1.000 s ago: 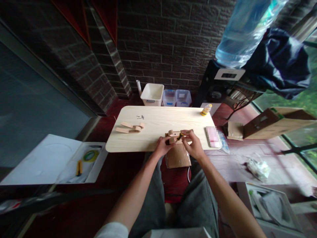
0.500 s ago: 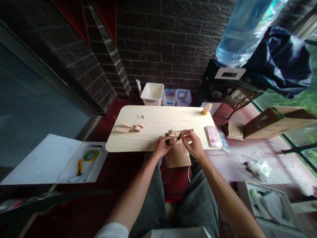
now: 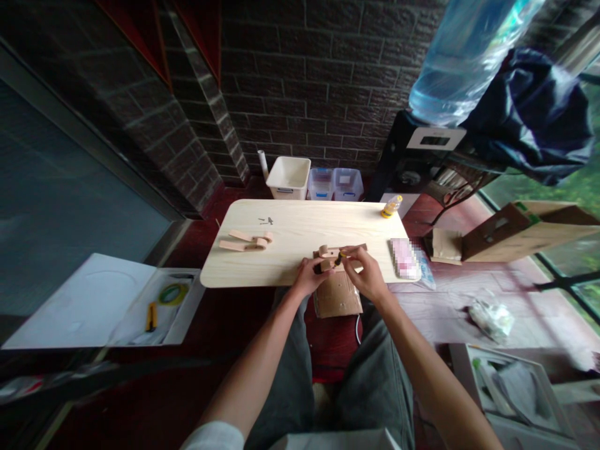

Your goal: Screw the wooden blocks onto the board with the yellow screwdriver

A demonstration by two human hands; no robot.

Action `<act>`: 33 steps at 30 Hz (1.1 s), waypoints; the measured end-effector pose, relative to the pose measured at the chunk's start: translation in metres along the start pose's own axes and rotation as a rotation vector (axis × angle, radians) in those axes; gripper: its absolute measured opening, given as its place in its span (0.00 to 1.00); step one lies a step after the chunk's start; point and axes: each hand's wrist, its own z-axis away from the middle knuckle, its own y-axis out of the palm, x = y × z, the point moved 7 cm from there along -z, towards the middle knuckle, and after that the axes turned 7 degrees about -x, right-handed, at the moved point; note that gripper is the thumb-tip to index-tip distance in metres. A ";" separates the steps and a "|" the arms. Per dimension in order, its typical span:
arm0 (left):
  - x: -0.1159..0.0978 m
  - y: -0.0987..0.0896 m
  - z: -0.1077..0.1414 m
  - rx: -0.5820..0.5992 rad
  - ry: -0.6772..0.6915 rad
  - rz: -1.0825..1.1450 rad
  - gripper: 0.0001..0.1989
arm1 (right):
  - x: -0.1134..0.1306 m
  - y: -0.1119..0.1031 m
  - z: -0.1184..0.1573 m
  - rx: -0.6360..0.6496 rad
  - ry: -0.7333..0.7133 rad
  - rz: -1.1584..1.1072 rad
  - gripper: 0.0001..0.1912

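My right hand (image 3: 368, 272) pinches the handle of a small yellow-and-black screwdriver (image 3: 340, 257), its tip angled down to the left. The tip meets a pale wooden piece with a rounded end (image 3: 323, 250), near the table's front edge. My left hand (image 3: 309, 276) is closed around the left side of this wooden work, fingertips close to the screwdriver's tip. A dark object partly shows by the left fingers; I cannot make out its kind. Under the hands, a cardboard sheet (image 3: 338, 297) sticks out past the table edge.
On the light wooden table (image 3: 295, 228) lie two more wooden pieces (image 3: 246, 242), several screws (image 3: 266, 220), a yellow-based clear container (image 3: 392, 206) and a pixelated pink item (image 3: 404, 257). Plastic bins (image 3: 288, 181) stand behind. An open white box (image 3: 173, 312) is at left, a water dispenser (image 3: 412, 156) at right.
The screwdriver's handle has turned slightly in my right fingers. Both hands stay at the same spot, and the wooden pieces have not visibly moved.
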 end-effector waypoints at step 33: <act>0.000 0.001 0.001 -0.009 0.012 0.009 0.20 | 0.000 0.000 0.003 0.017 -0.005 0.019 0.08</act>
